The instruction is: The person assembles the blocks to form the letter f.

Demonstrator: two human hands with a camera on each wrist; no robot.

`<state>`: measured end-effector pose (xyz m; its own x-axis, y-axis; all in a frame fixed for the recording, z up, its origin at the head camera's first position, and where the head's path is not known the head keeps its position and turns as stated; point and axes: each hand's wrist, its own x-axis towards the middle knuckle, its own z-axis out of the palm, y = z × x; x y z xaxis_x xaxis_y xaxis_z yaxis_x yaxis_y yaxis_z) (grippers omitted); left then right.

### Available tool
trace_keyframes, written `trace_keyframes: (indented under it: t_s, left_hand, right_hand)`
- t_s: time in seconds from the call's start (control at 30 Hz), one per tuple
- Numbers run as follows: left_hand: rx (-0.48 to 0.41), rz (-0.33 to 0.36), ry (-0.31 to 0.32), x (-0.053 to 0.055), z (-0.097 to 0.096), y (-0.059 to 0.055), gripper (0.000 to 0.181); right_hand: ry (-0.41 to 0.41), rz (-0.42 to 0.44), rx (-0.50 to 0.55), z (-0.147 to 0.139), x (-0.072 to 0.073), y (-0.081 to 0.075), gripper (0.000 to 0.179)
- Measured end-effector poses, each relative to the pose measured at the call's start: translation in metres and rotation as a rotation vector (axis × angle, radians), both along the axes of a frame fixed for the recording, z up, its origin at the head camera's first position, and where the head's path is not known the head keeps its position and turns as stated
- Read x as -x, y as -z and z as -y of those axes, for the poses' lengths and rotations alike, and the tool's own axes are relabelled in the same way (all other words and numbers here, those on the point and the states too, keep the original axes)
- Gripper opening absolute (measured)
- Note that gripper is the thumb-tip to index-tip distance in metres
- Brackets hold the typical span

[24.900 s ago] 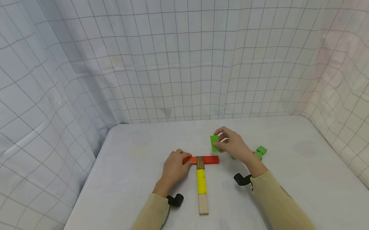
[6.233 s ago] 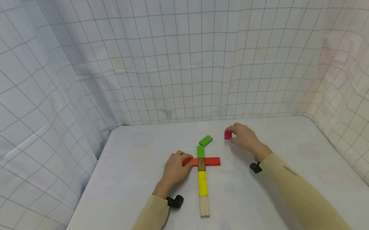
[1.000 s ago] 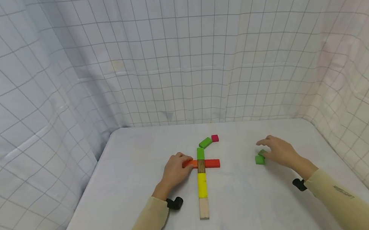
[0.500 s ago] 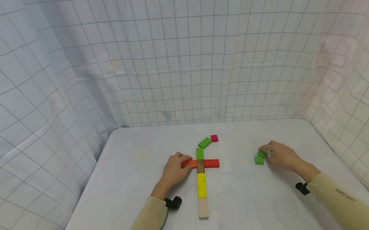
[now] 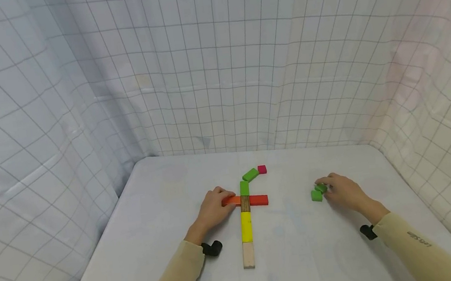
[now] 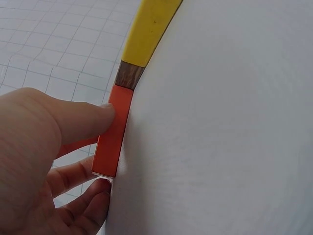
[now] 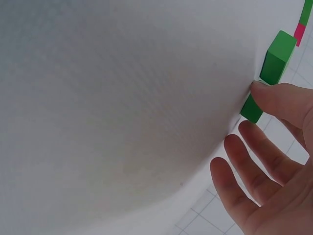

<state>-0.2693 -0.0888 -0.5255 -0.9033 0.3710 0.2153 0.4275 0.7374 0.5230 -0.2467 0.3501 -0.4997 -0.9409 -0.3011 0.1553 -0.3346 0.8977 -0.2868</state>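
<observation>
My left hand pinches an orange block, thumb on one long side, at the left arm of a cross of blocks. A dark brown block forms the centre, with a red block to its right. Below it run a yellow block and a pale wood block. Above stands a green block. At right, my right hand pinches a small green block between thumb and a finger mostly hidden. A second small green block sits close beside it.
Beyond the cross, a slanted green block lies with a pink-red cube at its right end. White gridded cloth walls the white table at back and sides.
Over the longer span, green blocks and the pink-red cube joined the top of the cross. In the last second my right hand closed its fingers around a small green block; the left stayed put.
</observation>
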Motion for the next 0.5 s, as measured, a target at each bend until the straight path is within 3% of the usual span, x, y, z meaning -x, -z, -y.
trace_keyframes:
  t_s: [0.5]
  left_hand:
    - [0.002, 0.001, -0.017, -0.0007, -0.0014, 0.0006, 0.029]
  right_hand:
    - [0.043, 0.02, -0.003, 0.0014, -0.0026, -0.006, 0.033]
